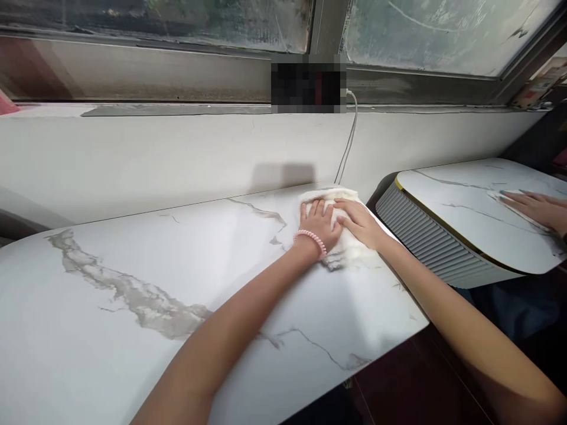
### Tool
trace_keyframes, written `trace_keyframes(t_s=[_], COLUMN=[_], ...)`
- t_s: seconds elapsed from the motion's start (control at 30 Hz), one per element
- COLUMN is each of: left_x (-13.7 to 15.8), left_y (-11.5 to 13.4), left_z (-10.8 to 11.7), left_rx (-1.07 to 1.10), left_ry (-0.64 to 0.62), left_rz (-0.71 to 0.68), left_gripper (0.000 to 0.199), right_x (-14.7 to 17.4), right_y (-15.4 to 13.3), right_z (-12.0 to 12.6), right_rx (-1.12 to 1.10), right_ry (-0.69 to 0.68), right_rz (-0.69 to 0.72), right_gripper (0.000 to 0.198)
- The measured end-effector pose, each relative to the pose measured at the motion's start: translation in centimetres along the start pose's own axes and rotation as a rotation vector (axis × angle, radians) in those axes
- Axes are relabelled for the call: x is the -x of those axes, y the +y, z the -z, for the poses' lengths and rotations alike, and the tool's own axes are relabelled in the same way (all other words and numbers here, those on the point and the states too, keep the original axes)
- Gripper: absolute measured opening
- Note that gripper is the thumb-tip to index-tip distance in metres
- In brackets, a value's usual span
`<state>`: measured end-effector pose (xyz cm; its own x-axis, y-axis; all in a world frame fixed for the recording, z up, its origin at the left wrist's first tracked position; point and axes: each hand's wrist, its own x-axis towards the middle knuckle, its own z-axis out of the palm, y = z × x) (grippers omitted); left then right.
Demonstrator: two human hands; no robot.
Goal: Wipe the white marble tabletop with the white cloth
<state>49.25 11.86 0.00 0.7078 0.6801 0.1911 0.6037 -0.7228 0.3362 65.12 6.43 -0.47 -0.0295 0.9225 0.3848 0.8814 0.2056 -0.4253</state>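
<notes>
A white cloth (354, 251) lies spread near the far right corner of a white tabletop (146, 254) with grey marble veins. On top of it my left hand (319, 224) presses flat, its fingers stretched out and a pink coiled band around the wrist. Just to the right, my right hand (359, 223) rests on the same cloth with fingers extended, its tips close to the left hand. Neither hand grips the cloth; both lie over it, and the surface below is hidden.
A second marble-patterned table (469, 189) with a gold edge and ribbed side stands at the right. Another person's hand (531, 206) lies on a white cloth there. Behind runs a white wall (177, 153) under windows, with a white cable (349, 136) hanging down.
</notes>
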Motion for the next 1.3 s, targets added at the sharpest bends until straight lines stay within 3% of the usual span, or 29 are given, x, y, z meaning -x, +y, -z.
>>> trace_keyframes(t_s=[0.17, 0.33, 0.73, 1.0, 1.3], left_x=[-3.0, -5.3, -4.6, -1.6, 3.6], left_y=[-1.2, -1.5, -1.0, 2.1, 4.8], left_z=[-0.1, -0.3, -0.5, -0.9, -1.1], left_rx=[-0.008, -0.014, -0.016, -0.021, -0.004], left_ry=[0.021, 0.025, 0.033, 0.052, 0.016], left_rz=[0.052, 0.072, 0.03, 0.003, -0.2], left_gripper=[0.055, 0.055, 0.055, 0.055, 0.053], right_x=[-3.6, -5.3, -4.2, -0.6, 8.5], right_y=[2.6, 4.4, 4.1, 2.5, -2.3], right_z=[-0.6, -0.8, -0.1, 1.7, 2.4], right_rx=[-0.045, -0.059, -0.012, -0.01, 0.106], right_ry=[-0.023, -0.005, -0.069, -0.095, 0.06], right_rz=[0.004, -0.034, -0.081, -0.17, -0.273], right_gripper=[0.042, 0.042, 0.049, 0.049, 0.045])
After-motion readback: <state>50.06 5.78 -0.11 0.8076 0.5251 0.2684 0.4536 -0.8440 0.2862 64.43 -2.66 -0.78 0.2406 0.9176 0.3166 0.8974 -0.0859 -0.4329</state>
